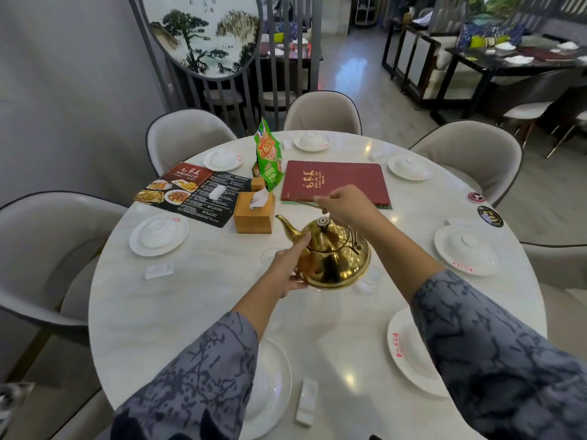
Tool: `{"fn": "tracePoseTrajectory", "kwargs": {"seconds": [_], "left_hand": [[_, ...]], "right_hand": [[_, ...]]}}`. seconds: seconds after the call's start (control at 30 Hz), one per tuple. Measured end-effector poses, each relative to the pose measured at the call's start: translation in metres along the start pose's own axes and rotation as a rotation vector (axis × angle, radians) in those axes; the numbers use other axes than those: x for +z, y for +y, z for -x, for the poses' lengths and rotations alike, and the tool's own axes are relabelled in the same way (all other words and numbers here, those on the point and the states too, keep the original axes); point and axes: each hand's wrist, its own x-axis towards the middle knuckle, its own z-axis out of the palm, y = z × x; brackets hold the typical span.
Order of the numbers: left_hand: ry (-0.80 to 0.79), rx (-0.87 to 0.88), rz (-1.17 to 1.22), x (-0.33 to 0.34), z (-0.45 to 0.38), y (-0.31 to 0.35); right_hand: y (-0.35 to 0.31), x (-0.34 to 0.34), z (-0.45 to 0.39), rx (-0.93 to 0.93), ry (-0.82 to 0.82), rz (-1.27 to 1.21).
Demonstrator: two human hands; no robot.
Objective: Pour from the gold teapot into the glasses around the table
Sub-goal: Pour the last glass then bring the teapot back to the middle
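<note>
Right grip [344,203] above gold teapot [333,258]

This is a restaurant dining room. The round marble-look tabletop [197,296] is laid for many guests, with a white plate and upturned bowl [158,235] at each seat and padded grey chairs [187,134] drawn up all round it. A red bound menu [336,181] and a laminated picture menu [193,193] with photos of dishes lie on it, near a wooden tissue box [254,212]. Behind stands a slatted screen holding a round ink landscape panel [203,33]. Across the polished floor, further dark tables [514,60] are set with white plates too.
</note>
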Motion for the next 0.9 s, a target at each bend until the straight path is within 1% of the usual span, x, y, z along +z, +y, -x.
{"fn": "tracePoseTrajectory", "kwargs": {"seconds": [0.13,0.23,0.33,0.43,0.57,0.9], "left_hand": [[0.004,0.024,-0.033,0.008,-0.008,0.026],[0.003,0.029,-0.041,0.016,-0.017,0.045],[0.007,0.031,-0.048,0.024,-0.034,0.062],[0.036,0.032,-0.068,0.029,-0.055,0.074],[0.054,0.021,-0.107,0.035,-0.086,0.081],[0.05,-0.092,-0.092,0.049,-0.162,0.074]], "right_hand": [[0.001,-0.012,-0.015,-0.015,0.081,-0.105],[0.004,-0.021,-0.032,-0.058,0.124,-0.15],[0.013,-0.027,-0.052,-0.062,0.144,-0.242],[0.027,-0.03,-0.073,-0.024,0.147,-0.328],[0.05,-0.027,-0.1,0.012,0.106,-0.415],[0.104,0.005,-0.173,0.049,0.084,-0.427]]}}
